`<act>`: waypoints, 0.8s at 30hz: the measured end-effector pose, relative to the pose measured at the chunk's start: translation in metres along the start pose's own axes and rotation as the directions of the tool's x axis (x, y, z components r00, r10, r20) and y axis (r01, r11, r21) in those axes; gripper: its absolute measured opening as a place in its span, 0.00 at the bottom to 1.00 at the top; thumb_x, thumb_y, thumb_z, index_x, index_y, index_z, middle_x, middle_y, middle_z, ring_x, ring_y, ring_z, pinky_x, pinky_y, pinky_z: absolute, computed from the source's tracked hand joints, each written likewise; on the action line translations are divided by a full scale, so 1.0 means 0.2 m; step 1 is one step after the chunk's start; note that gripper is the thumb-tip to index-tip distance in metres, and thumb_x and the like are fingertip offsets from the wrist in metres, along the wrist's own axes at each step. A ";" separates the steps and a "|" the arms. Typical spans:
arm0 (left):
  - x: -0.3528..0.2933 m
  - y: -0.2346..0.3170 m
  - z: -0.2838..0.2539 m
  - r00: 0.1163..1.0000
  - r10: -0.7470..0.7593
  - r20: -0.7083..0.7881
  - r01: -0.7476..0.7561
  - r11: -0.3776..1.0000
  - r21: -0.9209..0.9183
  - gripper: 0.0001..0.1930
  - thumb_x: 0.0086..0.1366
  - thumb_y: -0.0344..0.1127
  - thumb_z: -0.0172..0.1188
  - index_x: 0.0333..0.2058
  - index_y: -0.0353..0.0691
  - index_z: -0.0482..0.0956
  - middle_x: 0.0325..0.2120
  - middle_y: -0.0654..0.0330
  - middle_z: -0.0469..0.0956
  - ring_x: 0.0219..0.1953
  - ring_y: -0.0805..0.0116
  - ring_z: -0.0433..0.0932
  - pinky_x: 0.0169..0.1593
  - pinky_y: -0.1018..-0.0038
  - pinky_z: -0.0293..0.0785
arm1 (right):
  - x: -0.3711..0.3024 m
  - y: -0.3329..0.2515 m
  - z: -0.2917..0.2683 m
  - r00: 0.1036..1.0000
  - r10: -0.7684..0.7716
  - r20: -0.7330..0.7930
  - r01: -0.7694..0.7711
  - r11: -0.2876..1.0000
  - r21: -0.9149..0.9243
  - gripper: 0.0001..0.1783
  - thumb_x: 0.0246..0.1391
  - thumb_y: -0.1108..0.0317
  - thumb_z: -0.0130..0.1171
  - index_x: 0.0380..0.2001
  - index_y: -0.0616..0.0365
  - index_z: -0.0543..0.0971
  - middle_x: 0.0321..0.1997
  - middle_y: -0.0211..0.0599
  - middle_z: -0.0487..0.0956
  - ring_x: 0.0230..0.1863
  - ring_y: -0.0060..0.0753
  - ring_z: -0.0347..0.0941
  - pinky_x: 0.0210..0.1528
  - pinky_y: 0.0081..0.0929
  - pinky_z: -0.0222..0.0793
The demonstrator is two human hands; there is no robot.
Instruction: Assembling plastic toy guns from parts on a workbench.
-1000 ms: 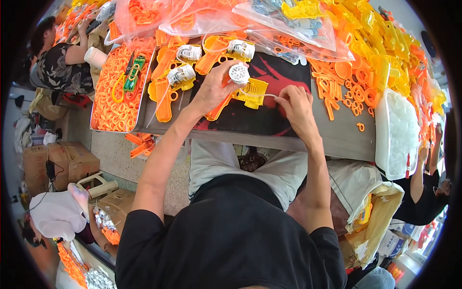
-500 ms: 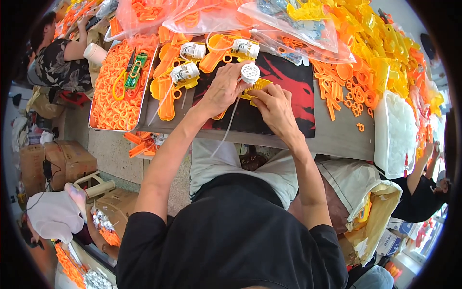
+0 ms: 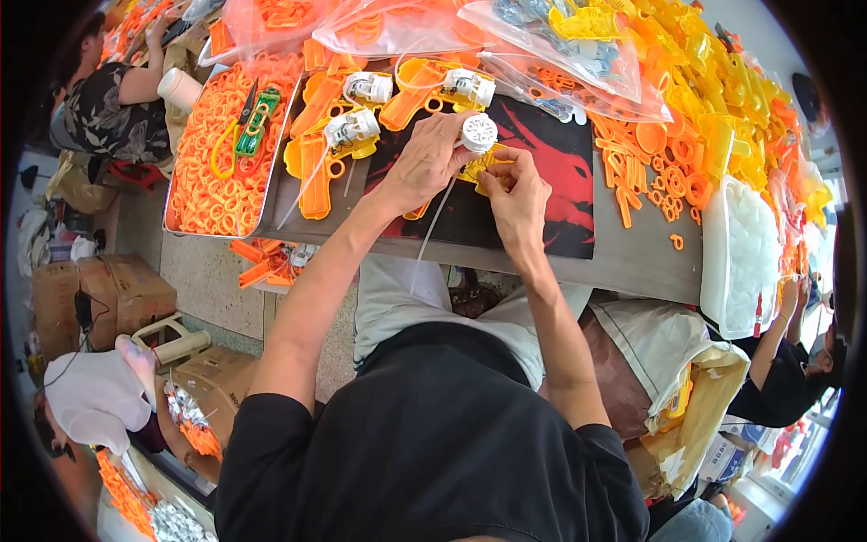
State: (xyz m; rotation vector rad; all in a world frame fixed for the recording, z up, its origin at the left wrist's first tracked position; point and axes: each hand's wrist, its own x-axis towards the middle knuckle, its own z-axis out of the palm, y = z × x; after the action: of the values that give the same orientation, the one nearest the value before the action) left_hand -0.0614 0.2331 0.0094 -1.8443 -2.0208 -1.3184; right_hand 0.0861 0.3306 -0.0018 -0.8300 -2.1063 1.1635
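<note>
Over the black-and-red mat [image 3: 560,172], my left hand [image 3: 424,163] is closed round a white cylindrical part [image 3: 479,133] with a patterned round end. Beneath that part sits a yellow toy gun shell [image 3: 476,170], largely covered by my hands. My right hand [image 3: 521,194] pinches the shell's right side with thumb and fingers; anything smaller in that pinch is hidden. A thin white tube [image 3: 432,230] hangs from beside my left fingers past the table edge. To the left lie several orange-and-yellow toy gun halves [image 3: 314,176] with white cylindrical units [image 3: 352,128] set in them.
A metal tray [image 3: 169,203] of small orange rings stands left, with green-handled cutters [image 3: 259,126] on top. Loose orange parts [image 3: 673,181], a white plastic bin [image 3: 722,262] and piled yellow shells [image 3: 713,99] are on the right. Bags of parts [image 3: 397,27] line the back. Other people work nearby.
My right hand has turned a little, its fingers lifting slightly and curling more at the yellow shell. My left hand keeps its hold on the white part. The whole view has shifted slightly.
</note>
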 end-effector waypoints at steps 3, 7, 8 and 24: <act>-0.01 0.00 0.00 1.000 -0.017 -0.017 0.017 1.000 0.006 0.26 0.66 0.33 0.65 0.61 0.38 0.68 0.46 0.54 0.77 0.51 0.51 0.75 0.57 0.59 0.68 | -0.03 -0.03 -0.01 1.000 0.011 -0.025 -0.014 0.995 -0.104 0.12 0.54 0.65 0.72 0.39 0.58 0.83 0.33 0.31 0.80 0.35 0.25 0.73 0.49 0.32 0.68; -0.01 0.01 0.00 1.000 -0.006 -0.007 0.006 1.000 0.003 0.26 0.66 0.33 0.65 0.61 0.38 0.68 0.46 0.53 0.77 0.51 0.52 0.75 0.57 0.58 0.68 | -0.07 -0.03 -0.02 0.916 -0.384 0.115 0.397 0.827 -0.398 0.10 0.60 0.64 0.66 0.41 0.56 0.86 0.43 0.34 0.79 0.50 0.33 0.71 0.58 0.39 0.64; -0.01 0.00 -0.01 1.000 0.002 -0.005 -0.002 1.000 0.003 0.26 0.66 0.33 0.65 0.61 0.38 0.68 0.46 0.53 0.77 0.51 0.52 0.75 0.57 0.58 0.68 | -0.06 -0.02 -0.03 0.917 -0.384 0.112 0.395 0.826 -0.402 0.10 0.60 0.64 0.66 0.41 0.56 0.86 0.43 0.34 0.79 0.50 0.33 0.71 0.58 0.39 0.64; 0.11 0.04 -0.20 0.994 0.006 0.108 0.023 0.964 -0.266 0.23 0.63 0.31 0.68 0.57 0.39 0.79 0.53 0.55 0.82 0.56 0.56 0.79 0.62 0.63 0.72 | 0.05 -0.14 -0.27 0.931 -0.304 0.201 0.290 0.952 0.093 0.51 0.45 0.70 0.77 0.71 0.57 0.63 0.63 0.43 0.72 0.62 0.38 0.71 0.66 0.37 0.68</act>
State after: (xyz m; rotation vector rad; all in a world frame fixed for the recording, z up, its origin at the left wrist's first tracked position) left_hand -0.0800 0.2234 0.0517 -2.0622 -1.9853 -1.5953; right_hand 0.1120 0.3539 0.0489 -0.3505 -2.2582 1.1873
